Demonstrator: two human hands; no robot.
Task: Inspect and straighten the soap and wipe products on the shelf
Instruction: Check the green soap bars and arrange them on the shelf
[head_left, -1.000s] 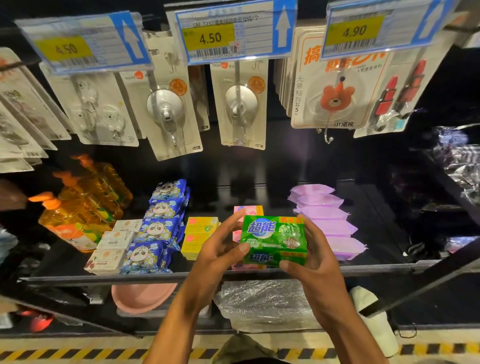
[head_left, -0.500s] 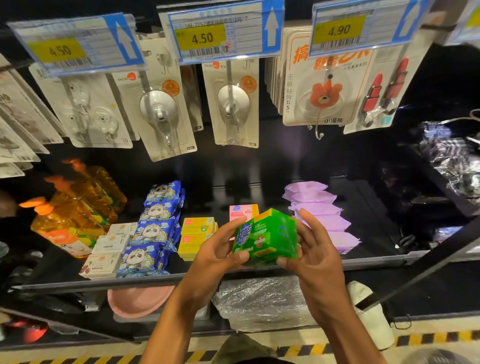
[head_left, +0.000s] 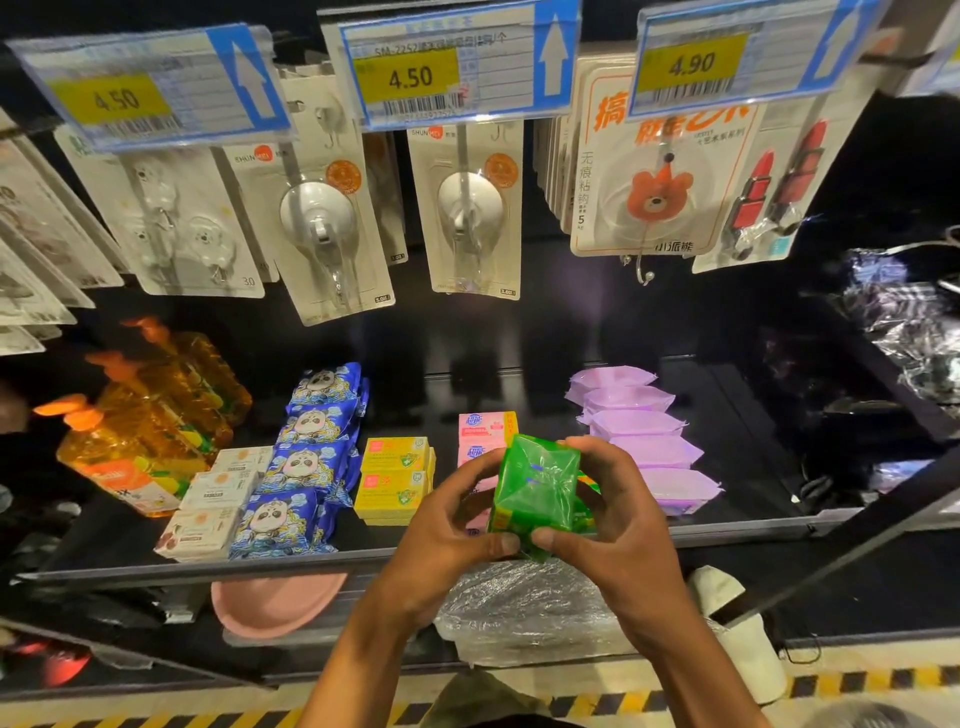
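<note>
A green plastic-wrapped soap pack (head_left: 537, 483) is held above the front of the black shelf (head_left: 322, 564), its crinkled end face turned toward me. My left hand (head_left: 447, 525) grips its left side and my right hand (head_left: 613, 514) grips its right side, thumbs meeting under its lower edge. Behind the pack stand pink soap boxes (head_left: 483, 431), partly hidden. To their left lie yellow soap boxes (head_left: 395, 478), blue panda wipe packs (head_left: 306, 457) and white soap boxes (head_left: 218, 499). A row of purple wipe packs (head_left: 644, 431) runs along the right.
Orange pump bottles (head_left: 140, 415) stand at the shelf's left. Carded hooks (head_left: 317, 223) and price tags (head_left: 447, 67) hang above. Below the shelf sit a pink basin (head_left: 270, 603) and a clear-wrapped bundle (head_left: 524, 613). Yellow-black hazard tape (head_left: 852, 680) marks the floor.
Both hands have turned the green soap pack from label-forward to end-on, and moved it slightly lower and right.
</note>
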